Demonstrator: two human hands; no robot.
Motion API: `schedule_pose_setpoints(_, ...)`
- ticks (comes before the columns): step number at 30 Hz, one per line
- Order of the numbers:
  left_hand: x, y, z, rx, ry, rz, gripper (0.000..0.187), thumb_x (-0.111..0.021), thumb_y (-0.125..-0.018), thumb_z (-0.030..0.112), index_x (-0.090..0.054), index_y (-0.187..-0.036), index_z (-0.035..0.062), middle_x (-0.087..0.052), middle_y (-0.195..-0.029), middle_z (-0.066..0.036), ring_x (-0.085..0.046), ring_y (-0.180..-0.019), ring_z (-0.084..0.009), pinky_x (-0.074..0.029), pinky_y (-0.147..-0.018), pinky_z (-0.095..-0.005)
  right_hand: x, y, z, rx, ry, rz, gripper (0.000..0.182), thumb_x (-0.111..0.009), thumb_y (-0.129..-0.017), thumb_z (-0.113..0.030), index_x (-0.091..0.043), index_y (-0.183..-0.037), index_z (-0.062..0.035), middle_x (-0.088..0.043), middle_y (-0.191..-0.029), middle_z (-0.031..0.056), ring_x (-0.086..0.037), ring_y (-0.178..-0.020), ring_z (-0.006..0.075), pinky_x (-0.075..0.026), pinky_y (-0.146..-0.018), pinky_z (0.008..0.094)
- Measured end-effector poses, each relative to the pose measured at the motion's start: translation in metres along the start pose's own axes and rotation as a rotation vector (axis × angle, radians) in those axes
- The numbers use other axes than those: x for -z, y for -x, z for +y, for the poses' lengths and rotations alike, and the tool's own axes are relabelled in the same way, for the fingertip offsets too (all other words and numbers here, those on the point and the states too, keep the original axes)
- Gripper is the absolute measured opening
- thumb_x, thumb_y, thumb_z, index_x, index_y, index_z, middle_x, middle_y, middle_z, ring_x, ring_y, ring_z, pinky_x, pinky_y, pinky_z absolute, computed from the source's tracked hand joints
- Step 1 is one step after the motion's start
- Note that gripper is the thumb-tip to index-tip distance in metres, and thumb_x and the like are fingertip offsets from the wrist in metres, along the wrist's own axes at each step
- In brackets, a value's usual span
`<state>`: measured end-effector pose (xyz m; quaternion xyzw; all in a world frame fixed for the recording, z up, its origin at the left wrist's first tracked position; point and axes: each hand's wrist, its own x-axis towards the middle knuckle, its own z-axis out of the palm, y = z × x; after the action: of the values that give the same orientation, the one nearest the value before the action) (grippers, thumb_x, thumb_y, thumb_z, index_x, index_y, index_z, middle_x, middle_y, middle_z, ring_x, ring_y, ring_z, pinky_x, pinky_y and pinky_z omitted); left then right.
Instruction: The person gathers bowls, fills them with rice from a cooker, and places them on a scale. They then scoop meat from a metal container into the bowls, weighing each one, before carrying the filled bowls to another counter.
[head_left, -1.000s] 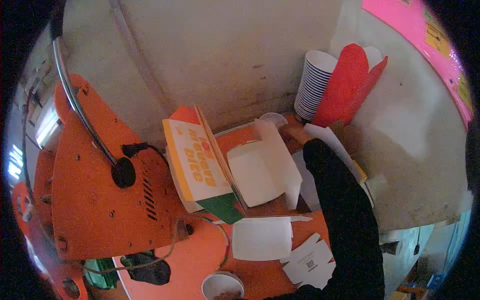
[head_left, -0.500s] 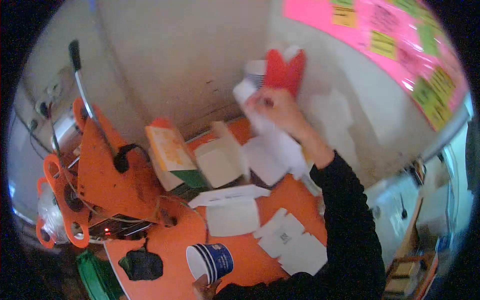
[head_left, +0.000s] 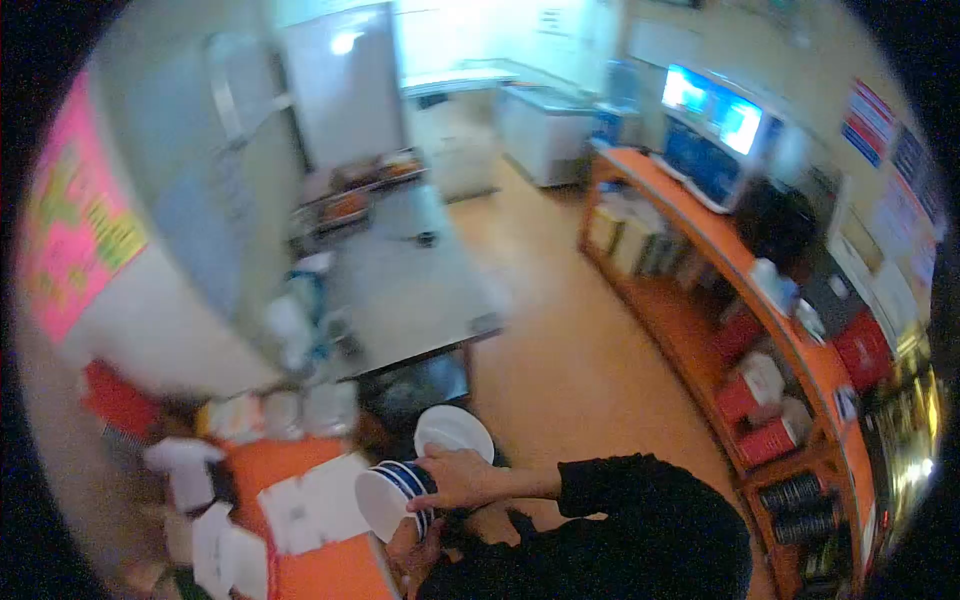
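The left grip [head_left: 415,550] pinches a stack of paper cups [head_left: 385,505] from below; the right grip [head_left: 462,478] touches the stack's side, though whether it pinches is unclear. Just beyond the right grip sits a white round container [head_left: 458,428]; left of both, a flat white carton [head_left: 305,510] lies on the orange desk [head_left: 330,572].

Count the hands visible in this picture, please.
2: the right hand on the side of the stacked cups, the left hand just below it. No other hand shows.
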<state>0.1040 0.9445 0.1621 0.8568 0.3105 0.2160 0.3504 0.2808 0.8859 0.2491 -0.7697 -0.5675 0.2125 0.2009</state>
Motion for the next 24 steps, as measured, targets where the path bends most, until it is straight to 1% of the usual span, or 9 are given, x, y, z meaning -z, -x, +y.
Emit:
schedule_pose_setpoints(2, -0.058, -0.009, 0.073, -0.45, -0.279, -0.125, 0.019, -0.063, -0.065, 0.017, -0.057, -0.079, 0.0056, -0.056, -0.066, -0.013, -0.054, -0.057, -0.0291, -0.043, -0.051, -0.037, 0.005, 0.056, 0.098, -0.23, -0.123, -0.068, 0.076, -0.046, -0.064, -0.065, -0.049, -0.106, -0.0018, -0.05, -0.099, 0.0192, -0.052, -0.085, 0.0353, -0.042, -0.071, 0.0417)
schedule_pose_setpoints(4, -0.128, -0.014, 0.102, -0.625, 0.023, -0.254, 0.019, -0.062, -0.066, 0.017, -0.057, -0.081, 0.0067, -0.054, -0.065, -0.012, -0.054, -0.057, -0.0285, -0.043, -0.051, -0.0375, 0.004, 0.117, 0.176, -0.403, -0.304, -0.211, 0.074, -0.045, -0.067, -0.063, -0.048, -0.11, -0.0025, -0.051, -0.101, 0.0198, -0.053, -0.084, 0.0344, -0.043, -0.071, 0.0404)
schedule_pose_setpoints(7, -0.224, 0.006, 0.172, -0.863, 0.108, -0.296, 0.022, -0.06, -0.068, 0.016, -0.057, -0.088, 0.0076, -0.052, -0.064, -0.01, -0.053, -0.057, -0.0269, -0.042, -0.049, -0.0376, 0.016, 0.251, 0.237, -0.624, -0.766, 0.055, 0.063, -0.046, -0.072, -0.055, -0.05, -0.108, -0.0029, -0.055, -0.098, 0.0142, -0.054, -0.083, 0.0266, -0.046, -0.067, 0.0368)
schedule_pose_setpoints(11, -0.296, 0.024, 0.265, -1.062, 0.054, -0.784, 0.028, -0.057, -0.07, 0.017, -0.055, -0.097, 0.0089, -0.054, -0.066, -0.009, -0.054, -0.059, -0.0267, -0.043, -0.05, -0.0366, 0.027, 0.385, 0.275, -0.837, -1.151, 0.409, 0.051, -0.05, -0.074, -0.046, -0.053, -0.104, -0.0044, -0.055, -0.096, 0.0102, -0.053, -0.085, 0.0215, -0.048, -0.063, 0.0334)
schedule_pose_setpoints(14, -0.354, 0.029, 0.296, -1.238, 0.004, -0.992, 0.03, -0.056, -0.071, 0.02, -0.054, -0.099, 0.011, -0.055, -0.07, -0.008, -0.055, -0.062, -0.0264, -0.044, -0.052, -0.036, 0.021, 0.43, 0.304, -0.966, -1.112, 0.635, 0.044, -0.053, -0.072, -0.039, -0.056, -0.099, -0.0039, -0.056, -0.092, 0.0109, -0.053, -0.082, 0.0201, -0.048, -0.062, 0.0318)
schedule_pose_setpoints(17, -0.424, 0.025, 0.312, -1.317, -0.122, -1.114, 0.029, -0.053, -0.073, 0.023, -0.053, -0.1, 0.0138, -0.057, -0.075, -0.007, -0.056, -0.068, -0.0263, -0.046, -0.055, -0.0358, -0.005, 0.446, 0.368, -1.228, -1.093, 0.686, 0.034, -0.056, -0.07, -0.032, -0.059, -0.09, -0.0042, -0.058, -0.084, 0.0089, -0.054, -0.073, 0.0173, -0.047, -0.058, 0.0281)
schedule_pose_setpoints(20, -0.504, 0.008, 0.31, -1.264, -0.068, -1.227, 0.027, -0.05, -0.075, 0.024, -0.053, -0.1, 0.0153, -0.058, -0.081, -0.007, -0.057, -0.074, -0.0272, -0.046, -0.059, -0.0372, -0.012, 0.458, 0.441, -1.169, -1.157, 0.741, 0.026, -0.056, -0.07, -0.028, -0.06, -0.082, -0.006, -0.059, -0.074, 0.0065, -0.053, -0.06, 0.0148, -0.044, -0.051, 0.0252)
schedule_pose_setpoints(22, -0.555, -0.01, 0.328, -1.231, -0.07, -1.3, 0.027, -0.05, -0.074, 0.024, -0.053, -0.099, 0.0152, -0.057, -0.083, -0.007, -0.057, -0.075, -0.0275, -0.046, -0.06, -0.0376, 0.005, 0.464, 0.471, -0.868, -1.17, 1.034, 0.033, -0.055, -0.071, -0.035, -0.061, -0.078, -0.0029, -0.057, -0.065, 0.0057, -0.05, -0.053, 0.0172, -0.041, -0.05, 0.0299)
schedule_pose_setpoints(24, -0.598, -0.034, 0.355, -1.212, -0.081, -1.365, 0.026, -0.049, -0.074, 0.024, -0.053, -0.099, 0.015, -0.057, -0.085, -0.008, -0.057, -0.077, -0.0277, -0.045, -0.061, -0.0381, 0.041, 0.468, 0.521, -0.856, -1.313, 0.995, 0.033, -0.055, -0.072, -0.035, -0.061, -0.077, -0.003, -0.057, -0.064, 0.0055, -0.049, -0.052, 0.017, -0.041, -0.05, 0.0296)
